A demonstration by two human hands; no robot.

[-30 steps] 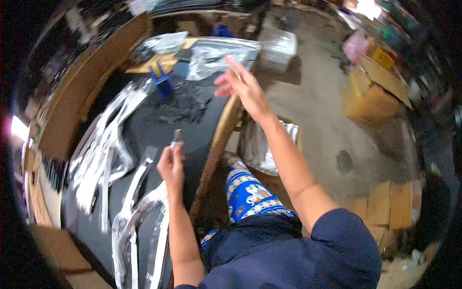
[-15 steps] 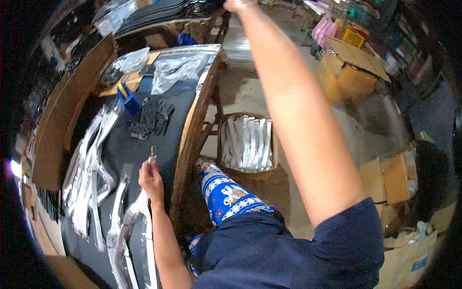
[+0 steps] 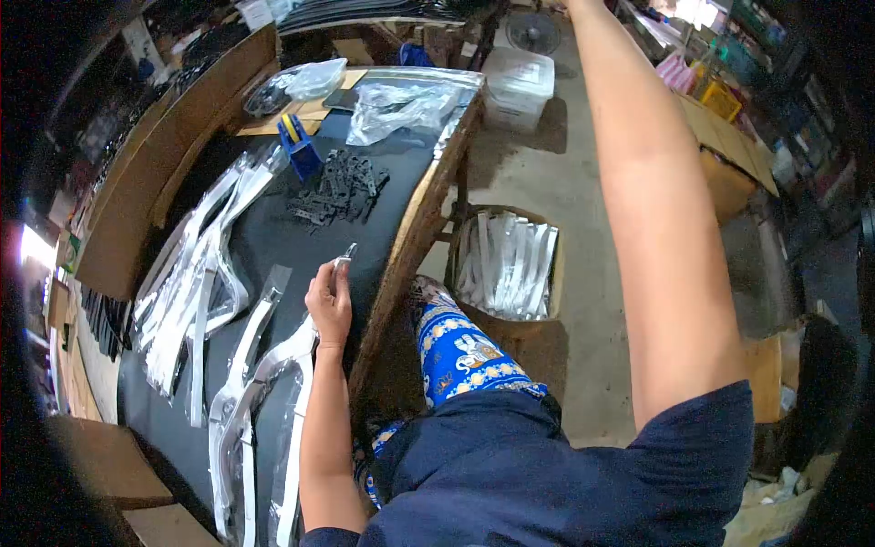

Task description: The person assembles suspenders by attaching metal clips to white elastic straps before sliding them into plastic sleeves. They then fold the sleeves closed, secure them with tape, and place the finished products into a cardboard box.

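Note:
My left hand (image 3: 330, 305) is over the dark tabletop, fingers pinched round the end of a long white strip (image 3: 293, 345) in clear plastic wrap. A small shiny tip (image 3: 350, 252) pokes out beyond the thumb and forefinger. The strip trails back along my forearm toward the near edge. Left of it lies a pile of similar plastic-wrapped white strips (image 3: 202, 273). Ahead of the hand sits a heap of small black plastic parts (image 3: 342, 187), beside a blue tape dispenser (image 3: 299, 150). My right arm (image 3: 661, 201) stretches up and forward; its hand is beyond the top edge.
On the floor right of the table (image 3: 415, 214) stands a box of white strips (image 3: 558, 273). Farther off are a clear plastic bin (image 3: 518, 87) and a fan (image 3: 533, 33). Clear plastic bags (image 3: 401, 109) lie at the table's far end. A cardboard wall (image 3: 173, 173) borders its left side.
The view has shifted, so the table and floor box appear farther right. My right hand has left the top of the view. My left hand still pinches the strip.

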